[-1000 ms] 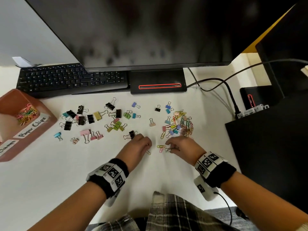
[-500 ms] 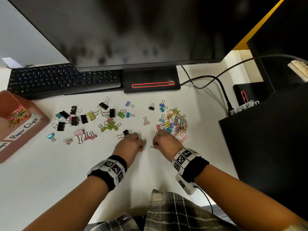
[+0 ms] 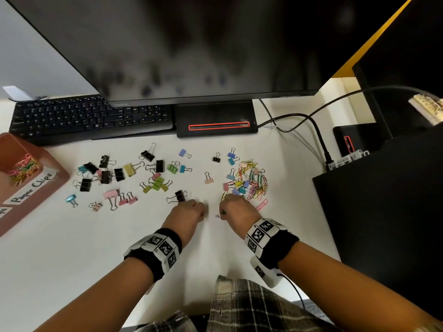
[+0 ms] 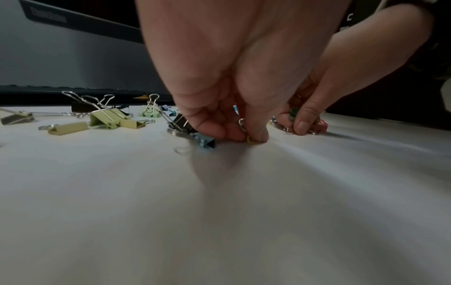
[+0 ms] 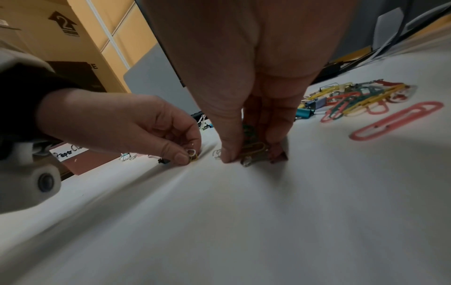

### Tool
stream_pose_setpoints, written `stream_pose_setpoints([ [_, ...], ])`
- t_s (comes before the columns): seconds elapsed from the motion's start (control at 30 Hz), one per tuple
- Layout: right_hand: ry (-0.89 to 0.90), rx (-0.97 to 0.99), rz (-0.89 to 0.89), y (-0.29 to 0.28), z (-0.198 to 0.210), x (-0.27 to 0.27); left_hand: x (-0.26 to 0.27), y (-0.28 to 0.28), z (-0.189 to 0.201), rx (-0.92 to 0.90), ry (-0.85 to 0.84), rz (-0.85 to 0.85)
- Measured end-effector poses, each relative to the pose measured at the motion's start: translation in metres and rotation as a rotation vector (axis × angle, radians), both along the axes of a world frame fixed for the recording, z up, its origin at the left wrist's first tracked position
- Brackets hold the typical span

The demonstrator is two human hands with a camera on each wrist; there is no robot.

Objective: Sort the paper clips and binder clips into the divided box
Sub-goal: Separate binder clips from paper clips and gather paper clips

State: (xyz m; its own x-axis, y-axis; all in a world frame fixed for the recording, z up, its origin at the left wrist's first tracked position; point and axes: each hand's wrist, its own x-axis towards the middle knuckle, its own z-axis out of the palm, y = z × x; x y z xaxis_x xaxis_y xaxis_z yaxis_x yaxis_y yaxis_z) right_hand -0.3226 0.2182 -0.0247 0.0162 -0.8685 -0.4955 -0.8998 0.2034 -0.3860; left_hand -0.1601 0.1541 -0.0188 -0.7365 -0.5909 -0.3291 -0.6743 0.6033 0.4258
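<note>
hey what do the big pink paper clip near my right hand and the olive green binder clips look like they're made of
Pink paper clip: seemingly wire under a matte plastic coating; the even pink colour and soft, dull surface suggest this, though solid plastic can't be excluded.
Olive green binder clips: probably painted sheet metal, given the crisp folded edges and flat matte colour, with bare shiny wire handles that glint silver.

Glossy wire paper clips (image 3: 254,185) on a smooth matt white desk (image 3: 72,248).
</note>
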Motion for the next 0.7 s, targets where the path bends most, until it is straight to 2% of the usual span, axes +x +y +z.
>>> stream_pose_setpoints([
  [0.37,0.014,-0.036,0.157,0.004,0.006,-0.003,-0.031,-0.013,0.010,0.142,0.082,0.278],
  [0.5,-0.115,-0.094,0.080,0.005,0.017,-0.030,-0.046,-0.010,0.012,0.176,0.083,0.298],
  [0.63,-0.167,-0.134,-0.073,0.022,0.031,-0.073,-0.063,-0.005,0.008,0.213,0.053,0.311],
  [0.7,-0.148,-0.101,-0.088,0.030,0.034,-0.089,-0.070,-0.005,0.005,0.178,0.048,0.296],
])
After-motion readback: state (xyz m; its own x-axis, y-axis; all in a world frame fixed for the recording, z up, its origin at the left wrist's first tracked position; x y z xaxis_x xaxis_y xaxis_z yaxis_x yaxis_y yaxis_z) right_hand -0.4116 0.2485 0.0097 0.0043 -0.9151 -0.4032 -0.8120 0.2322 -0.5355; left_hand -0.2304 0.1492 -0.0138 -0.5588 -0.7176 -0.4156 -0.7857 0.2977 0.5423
